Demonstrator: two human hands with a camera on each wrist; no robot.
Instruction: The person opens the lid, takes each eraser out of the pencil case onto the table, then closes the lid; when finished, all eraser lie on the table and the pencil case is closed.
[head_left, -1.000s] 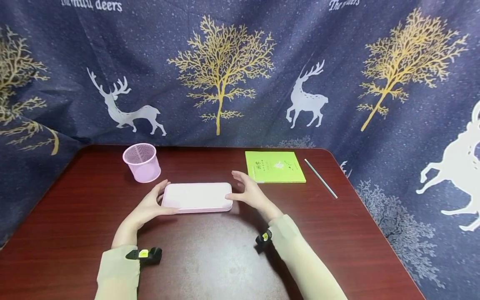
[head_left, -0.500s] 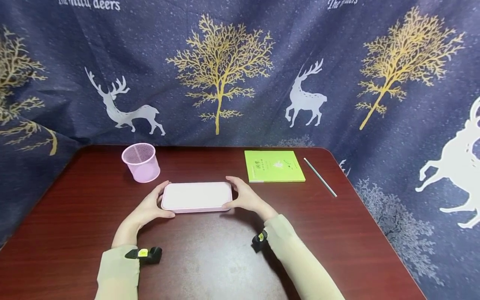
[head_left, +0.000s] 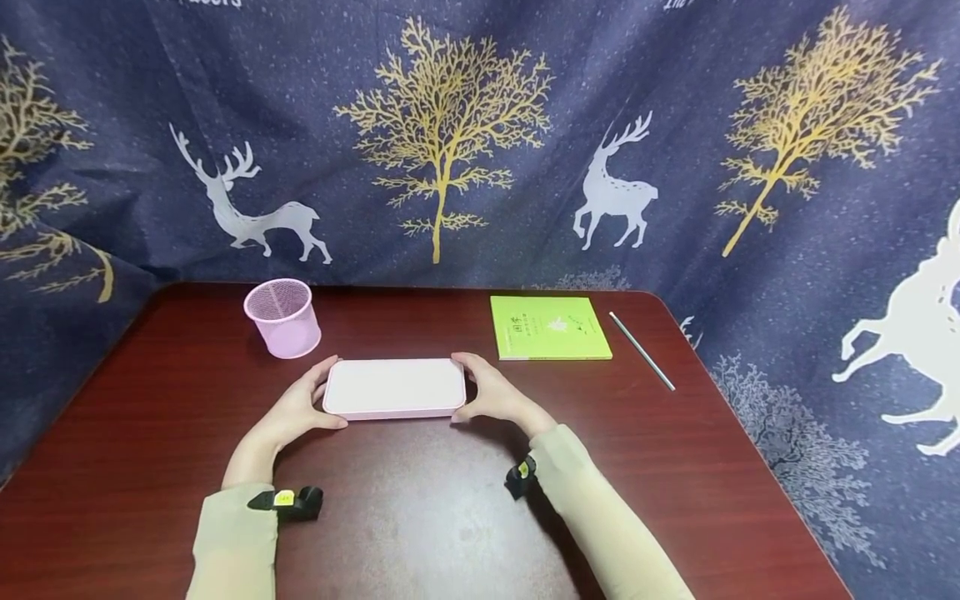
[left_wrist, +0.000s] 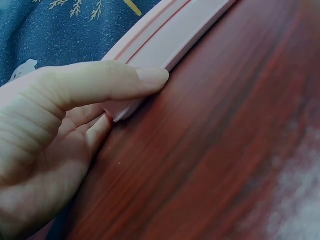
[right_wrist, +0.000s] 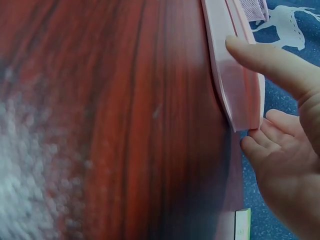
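A pink case (head_left: 395, 388) with a whitish top is held between two hands near the middle of the counter (head_left: 397, 533), its long sides running from left to right. Its left end is gripped by the left hand (head_left: 300, 407): the grip is spread about as wide as that end, with the thumb laid along the near side wall and the fingers bent around the far left corner. The right end is gripped in much the same way by the right hand (head_left: 495, 393), the thumb being set against the near wall and the fingers placed at the end and far corner. In both wrist views the lower edge of the case is seen close against the counter; whether it is fully rested there cannot be told. Behind the case and to its left, a pink mesh cup (head_left: 285, 321) is stood upright. Behind and to the right, a green book (head_left: 551, 328) is laid flat, and beside it a thin stick (head_left: 642, 352) is placed at a slant. Pale sleeves (head_left: 235, 542) and black wrist straps (head_left: 288, 502) are worn. Beyond the counter a dark blue cloth (head_left: 517, 217) is hung, printed with white deer and golden trees.
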